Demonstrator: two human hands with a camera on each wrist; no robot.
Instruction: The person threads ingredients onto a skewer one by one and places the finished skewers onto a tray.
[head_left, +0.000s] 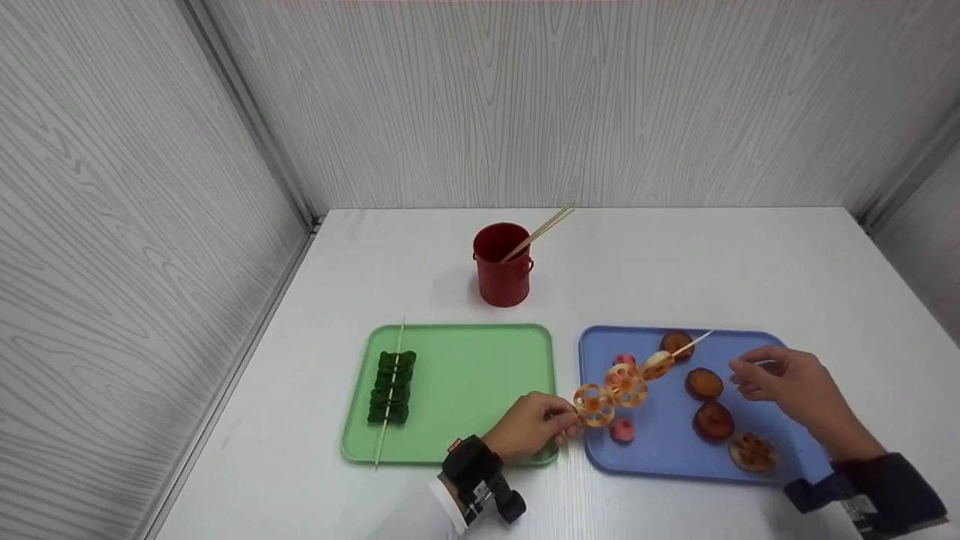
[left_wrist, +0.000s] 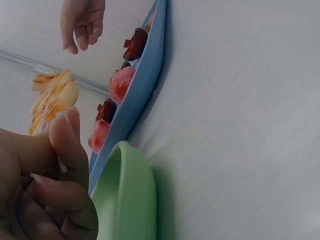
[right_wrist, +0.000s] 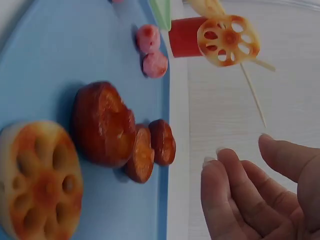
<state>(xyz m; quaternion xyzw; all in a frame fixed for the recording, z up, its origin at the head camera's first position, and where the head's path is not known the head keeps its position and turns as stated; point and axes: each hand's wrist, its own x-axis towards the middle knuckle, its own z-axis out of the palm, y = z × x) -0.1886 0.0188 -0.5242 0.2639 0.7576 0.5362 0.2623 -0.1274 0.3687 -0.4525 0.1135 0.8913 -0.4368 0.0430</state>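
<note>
My left hand [head_left: 534, 426] pinches the lower end of a bamboo skewer [head_left: 694, 343] between thumb and fingers. Three browned lotus root slices [head_left: 626, 385] are threaded on it, and its bare tip points up and right over the blue tray [head_left: 652, 463]. In the left wrist view the skewer's butt end [left_wrist: 62, 165] pokes out between the fingers. My right hand [head_left: 784, 382] hovers over the tray's right side, fingers loosely bent, thumb apart, holding nothing. A loose lotus root slice [right_wrist: 42, 185] lies on the tray, beside brown mushroom caps [right_wrist: 102, 125].
Pink balls [head_left: 622, 430] also lie on the blue tray. To the left, a green tray [head_left: 472, 360] bears a skewer of folded dark green leaves [head_left: 391, 386]. Behind stands a red bucket [head_left: 504, 281] with thin sticks [head_left: 551, 223] leaning in it. Pale walls enclose the table.
</note>
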